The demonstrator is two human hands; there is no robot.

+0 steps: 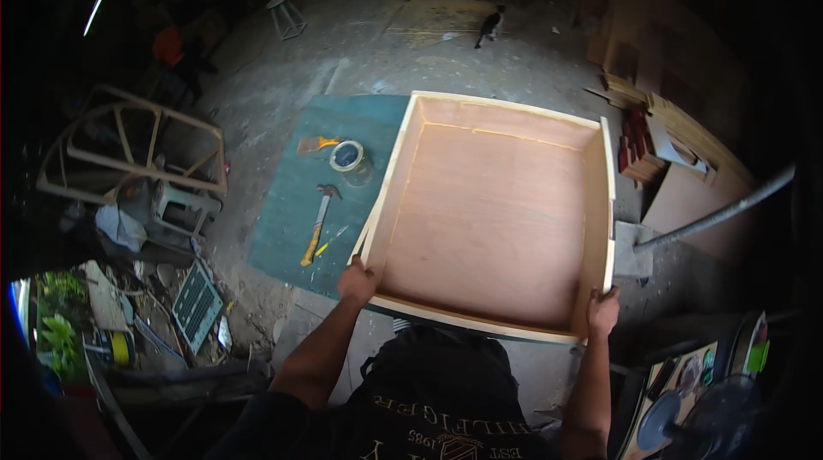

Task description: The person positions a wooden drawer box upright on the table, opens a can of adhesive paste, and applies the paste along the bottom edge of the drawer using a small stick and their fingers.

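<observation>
A person grips a shallow, open-topped plywood box at its two near corners as it lies across a green-topped worktable in a dim, cluttered workshop. The left hand is closed over the box's near left corner, fingers wrapped on the side rail; the right hand clamps the near right corner, fingers curled over the rim. The box rests flat with its open face up, its left wall lying on the table and most of its body hanging off the table's right edge.

On the table to the left of the box lie a claw hammer with a yellow-tipped handle, a roll of tape beyond it, a small yellow-handled tool just beside the hammer, and an orange-and-brown scrap near the tape. Farther left of the table stands a curved wooden frame. Beyond the box's far wall a small black-and-white cat crosses the concrete floor, and stacked boards lie off its right side.

The step in hand appears to be shifting or squaring the assembled box on its support. Any next move seems to call for an even two-handed lift, keeping the wide panel level and clear of the loose tools at its left.
</observation>
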